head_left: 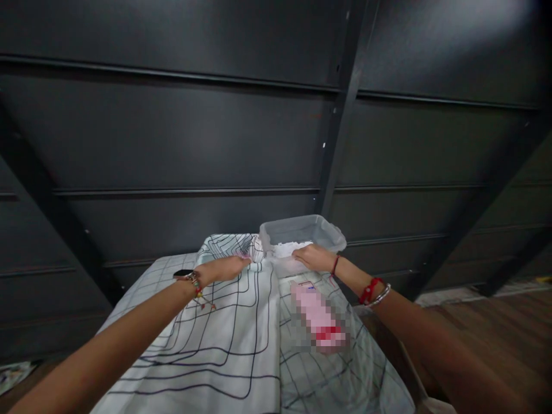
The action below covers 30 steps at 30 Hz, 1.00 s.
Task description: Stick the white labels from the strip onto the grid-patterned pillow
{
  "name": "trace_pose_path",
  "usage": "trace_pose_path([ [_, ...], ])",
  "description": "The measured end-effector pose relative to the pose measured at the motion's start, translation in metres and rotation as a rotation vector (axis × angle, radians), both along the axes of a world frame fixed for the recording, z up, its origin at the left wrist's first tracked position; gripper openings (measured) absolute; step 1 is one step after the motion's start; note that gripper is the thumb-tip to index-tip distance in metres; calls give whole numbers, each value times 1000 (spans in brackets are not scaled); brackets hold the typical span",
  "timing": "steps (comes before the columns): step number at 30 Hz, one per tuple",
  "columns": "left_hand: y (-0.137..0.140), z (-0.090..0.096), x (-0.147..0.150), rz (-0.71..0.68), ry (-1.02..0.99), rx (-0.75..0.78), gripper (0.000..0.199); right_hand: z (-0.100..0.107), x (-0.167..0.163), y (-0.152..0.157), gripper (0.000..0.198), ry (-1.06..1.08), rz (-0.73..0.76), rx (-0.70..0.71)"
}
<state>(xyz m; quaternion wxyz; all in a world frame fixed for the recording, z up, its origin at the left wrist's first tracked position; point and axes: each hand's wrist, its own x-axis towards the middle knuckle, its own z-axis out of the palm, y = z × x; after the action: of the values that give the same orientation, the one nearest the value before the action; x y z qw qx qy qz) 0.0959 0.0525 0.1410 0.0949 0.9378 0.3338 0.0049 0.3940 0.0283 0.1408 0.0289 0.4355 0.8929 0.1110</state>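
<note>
My left hand (228, 268) is closed at the rim of a cloth-lined basket (224, 242), with its fingertips near something pinkish. What those fingers hold is hidden. My right hand (314, 257) reaches over the near side of a clear plastic bin (330, 234). Its fingers are pinched on white, paper-like material (285, 249) inside the bin. Closer to me lies a long pink item (317, 313) with a red patch, mostly blurred.
White cloth with dark grid lines (233, 345) covers the surface beneath both containers. Dark metal panels (194, 138) with a slanting beam (340, 115) rise right behind. Wooden flooring (495, 328) shows at right, and a printed item (15, 374) lies low at far left.
</note>
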Motion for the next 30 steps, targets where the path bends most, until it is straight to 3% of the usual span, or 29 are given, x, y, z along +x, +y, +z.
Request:
trace_pose_path([
  [7,25,-19,7,-4,34,19,37,-18,2,10,25,9,-17,-36],
  [14,31,-24,3,15,33,23,43,-11,0,11,22,52,10,-62],
  [19,29,-14,-29,59,2,65,59,5,-5,-3,27,148,35,33],
  [22,33,-8,-58,201,6,109,62,14,-35,-13,27,231,156,127],
  [25,31,-15,-83,410,-25,131,81,13,-88,-10,29,143,180,192],
  [30,-18,-57,-107,737,-119,71,107,-5,-158,17,18,47,109,161],
])
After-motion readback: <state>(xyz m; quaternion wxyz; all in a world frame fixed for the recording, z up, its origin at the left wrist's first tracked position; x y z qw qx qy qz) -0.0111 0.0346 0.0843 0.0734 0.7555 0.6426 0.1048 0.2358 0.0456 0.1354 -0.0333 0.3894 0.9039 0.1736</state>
